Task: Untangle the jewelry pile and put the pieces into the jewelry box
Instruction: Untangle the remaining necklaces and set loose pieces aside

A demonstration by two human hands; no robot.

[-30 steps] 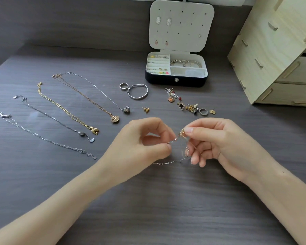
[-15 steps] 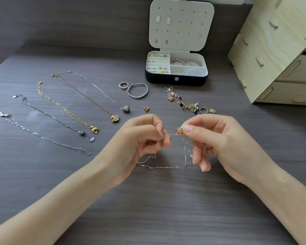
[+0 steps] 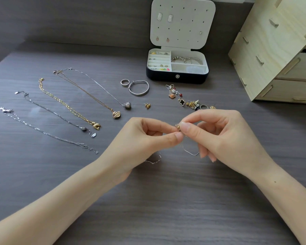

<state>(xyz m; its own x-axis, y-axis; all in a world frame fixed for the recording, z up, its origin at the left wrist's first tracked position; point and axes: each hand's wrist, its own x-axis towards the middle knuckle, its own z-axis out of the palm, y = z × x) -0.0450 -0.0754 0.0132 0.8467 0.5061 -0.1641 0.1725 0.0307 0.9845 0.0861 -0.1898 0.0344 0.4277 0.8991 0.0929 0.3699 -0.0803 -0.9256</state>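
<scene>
Both hands meet at mid-frame over a dark, wood-grained table (image 3: 148, 213): the left hand (image 3: 145, 138) and the right hand (image 3: 224, 137) each pinch, thumb against forefinger, a fine silver chain (image 3: 191, 153) with a small gold charm (image 3: 178, 127) showing between the fingertips. The chain's slack hangs in thin loops below both hands. At the upper centre stands the jewelry box (image 3: 177, 78) — a dark, rounded-corner base with a round snap and a pale lining, its perforated lid (image 3: 184, 23) upright. The lid carries two glittering oblong earrings, two pinkish drops and a tiny stud. The ridged slots on the box's left side hold small rings and studs, with bright coloured bits in the nearest row; the upper right compartment holds a beaded bracelet and slim bangles. Five necklaces (image 3: 69, 106) lie straightened in slanting rows at the left, silver and gold, most with pendants. Near the box lie a silver ring (image 3: 125, 82), touching a silver bangle (image 3: 139, 88), and a gold stud (image 3: 147, 105). A knotted cluster of small pieces (image 3: 187, 100) lies just above the right hand. A pale plywood drawer unit (image 3: 279, 50) fills the upper right.
</scene>
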